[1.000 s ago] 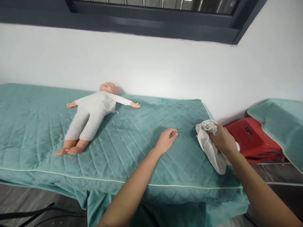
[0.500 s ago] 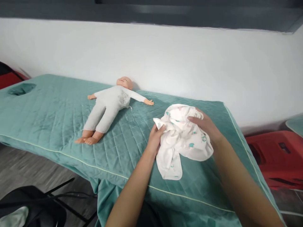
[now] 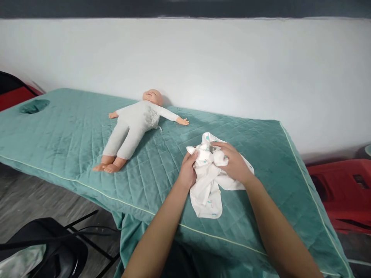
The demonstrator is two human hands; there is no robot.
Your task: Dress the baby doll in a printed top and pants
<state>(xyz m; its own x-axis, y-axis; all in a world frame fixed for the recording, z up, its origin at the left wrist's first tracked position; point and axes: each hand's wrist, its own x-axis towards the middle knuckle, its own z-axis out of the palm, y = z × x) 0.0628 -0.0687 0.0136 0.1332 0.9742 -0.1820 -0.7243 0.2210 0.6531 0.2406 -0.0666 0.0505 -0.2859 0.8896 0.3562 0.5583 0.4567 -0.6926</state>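
A crumpled white baby garment (image 3: 208, 189) with small teal prints lies on the teal quilted bed cover (image 3: 63, 135). My left hand (image 3: 188, 172) grips its left edge with closed fingers. My right hand (image 3: 233, 164) pinches the bunched cloth from the right and above. A baby doll (image 3: 131, 125) in a pale grey suit lies on its back to the left, arms spread, head toward the wall, well apart from both hands.
The bed stands against a white wall (image 3: 232, 69). A face hole (image 3: 34, 106) is in the cover at the far left. A red plastic stool (image 3: 344, 193) sits right of the bed. A black chair (image 3: 49, 251) is at the lower left on the wooden floor.
My right hand carried the white garment from the bed's right end to the middle. My left hand took hold of it. Both hands have since gathered it tighter on the cover.
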